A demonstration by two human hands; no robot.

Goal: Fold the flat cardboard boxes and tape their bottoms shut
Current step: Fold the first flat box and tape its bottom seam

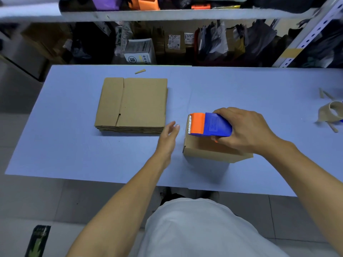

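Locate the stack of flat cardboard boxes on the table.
In the head view the stack of flat cardboard boxes lies left of centre on the blue table, just beyond the open left hand.

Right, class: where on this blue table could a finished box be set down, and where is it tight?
Bare table lies left of the flat stack and along the near edge. More lies between the stack and the tape scraps at far right. It is tight between stack and folded box, where the left hand sits; the right hand holds the tape dispenser.
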